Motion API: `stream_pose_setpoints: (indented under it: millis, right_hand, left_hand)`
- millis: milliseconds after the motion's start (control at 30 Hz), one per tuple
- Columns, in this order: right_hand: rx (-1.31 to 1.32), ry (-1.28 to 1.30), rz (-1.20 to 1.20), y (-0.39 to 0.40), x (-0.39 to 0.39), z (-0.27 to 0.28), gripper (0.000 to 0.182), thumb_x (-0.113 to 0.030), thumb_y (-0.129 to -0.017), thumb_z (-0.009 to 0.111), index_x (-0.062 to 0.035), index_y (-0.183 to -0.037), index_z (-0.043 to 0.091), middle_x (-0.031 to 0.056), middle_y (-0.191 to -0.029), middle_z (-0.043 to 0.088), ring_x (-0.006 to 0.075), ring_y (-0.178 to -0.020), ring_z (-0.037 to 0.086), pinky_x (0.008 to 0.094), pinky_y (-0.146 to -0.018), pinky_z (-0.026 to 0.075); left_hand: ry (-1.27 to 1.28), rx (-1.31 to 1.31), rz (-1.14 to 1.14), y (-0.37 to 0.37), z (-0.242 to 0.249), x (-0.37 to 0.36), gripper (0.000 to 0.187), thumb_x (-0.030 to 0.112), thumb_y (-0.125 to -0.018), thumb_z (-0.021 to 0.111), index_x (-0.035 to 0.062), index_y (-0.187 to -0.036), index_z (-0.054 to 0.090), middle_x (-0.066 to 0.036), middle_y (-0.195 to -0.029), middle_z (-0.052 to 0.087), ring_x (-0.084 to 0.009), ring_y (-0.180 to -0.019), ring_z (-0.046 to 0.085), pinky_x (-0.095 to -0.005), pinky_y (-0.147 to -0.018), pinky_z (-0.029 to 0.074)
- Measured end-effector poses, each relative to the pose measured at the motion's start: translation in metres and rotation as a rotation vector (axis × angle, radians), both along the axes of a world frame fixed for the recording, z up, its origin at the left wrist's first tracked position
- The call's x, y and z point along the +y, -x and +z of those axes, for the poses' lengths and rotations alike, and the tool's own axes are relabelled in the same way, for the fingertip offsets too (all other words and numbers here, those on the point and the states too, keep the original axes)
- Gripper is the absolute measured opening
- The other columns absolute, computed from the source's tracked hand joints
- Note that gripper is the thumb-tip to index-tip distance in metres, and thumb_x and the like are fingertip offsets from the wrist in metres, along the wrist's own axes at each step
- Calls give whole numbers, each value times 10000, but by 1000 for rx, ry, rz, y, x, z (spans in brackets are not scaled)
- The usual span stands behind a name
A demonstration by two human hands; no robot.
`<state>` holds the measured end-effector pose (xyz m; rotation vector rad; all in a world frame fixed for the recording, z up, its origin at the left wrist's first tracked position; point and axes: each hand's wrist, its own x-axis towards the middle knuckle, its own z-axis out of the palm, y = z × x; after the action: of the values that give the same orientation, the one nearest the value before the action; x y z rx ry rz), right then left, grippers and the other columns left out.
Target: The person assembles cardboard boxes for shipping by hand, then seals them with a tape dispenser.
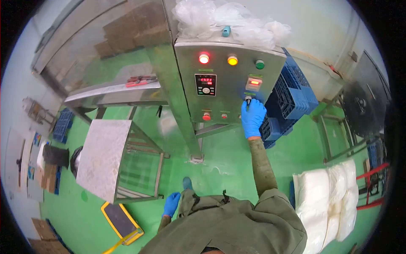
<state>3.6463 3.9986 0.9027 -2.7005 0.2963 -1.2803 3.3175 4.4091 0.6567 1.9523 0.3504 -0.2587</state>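
My right hand, in a blue glove, reaches forward to a steel control panel. Its fingers are closed on a black rotary switch at the panel's lower right. Above the switch sits a lit red rocker switch. A digital display with red digits is set further left. Red and yellow lamps glow along the top, beside a green button. My left hand, also blue-gloved, hangs low at my side with loosely extended fingers and nothing visible in it.
Clear plastic film lies on top of the panel. Blue crates stand right behind it. To the left are a metal-topped stand and red-handled tools. White bags are stacked at right; a yellow-edged floor scale lies lower left.
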Motion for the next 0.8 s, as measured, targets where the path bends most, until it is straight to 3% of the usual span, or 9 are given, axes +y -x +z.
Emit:
stream_pose_setpoints:
  millis: [100,200,267,333,367,500,667,800]
  right_hand:
    - [-20,-62,0,13,21,3,320,-326,-828,662,-38,-917,557,138,-840,554,322,-828,557,457,-724,414]
    - [-41,-146,-61,32,56,-9,460,-332,-820,686,2,-1106,548,176,-924,561,351,-892,553,461,-772,413]
    - [-21,-231,-120,44,81,-41,534,-333,-819,691,1,-1202,530,186,-977,579,358,-937,559,465,-817,421]
    - [163,-327,-194,64,106,-84,534,-320,-832,682,-5,-1235,528,189,-1061,597,362,-999,564,461,-874,428]
    - [203,-360,-188,78,121,-102,525,-311,-839,677,-4,-1239,529,189,-1079,599,361,-1010,565,460,-883,430]
    - [328,-500,-213,136,176,-142,484,-275,-866,659,-2,-1245,534,192,-1144,604,356,-1052,570,447,-912,439]
    - [346,-658,-324,186,222,-172,461,-245,-876,652,-3,-1249,532,193,-1158,603,350,-1070,573,436,-914,452]
    - [347,-676,-307,183,243,-171,448,-248,-887,636,-1,-1248,540,205,-1194,595,345,-1102,572,429,-935,450]
  left_hand:
    - [-58,-93,-173,-125,40,38,377,274,-945,581,-28,-1168,621,-119,-1084,678,-170,-984,616,-316,-892,470]
    - [190,-112,-316,-235,90,48,372,263,-951,573,-12,-1200,599,-96,-1095,660,-162,-1011,597,-308,-906,465]
    - [238,-119,-482,-295,123,41,368,271,-959,559,-2,-1203,597,-84,-1081,650,-157,-1013,588,-300,-909,464]
    - [348,-59,-626,-337,167,21,382,286,-971,540,-1,-1218,591,-80,-1101,640,-151,-1008,581,-301,-913,460]
    - [451,14,-678,-351,176,10,398,293,-979,528,-5,-1236,583,-80,-1128,634,-147,-1006,579,-305,-919,457]
    - [381,-147,-1093,-394,182,-36,373,283,-982,524,-9,-1208,582,-93,-1121,636,-152,-1024,586,-308,-926,463]
    - [379,-264,-1283,-384,225,-68,345,271,-961,562,22,-1198,589,-126,-1114,650,-184,-1016,622,-317,-903,482]
    - [371,-360,-1446,-372,227,-91,387,310,-931,595,48,-1215,582,-135,-1106,651,-215,-1018,633,-333,-901,488]
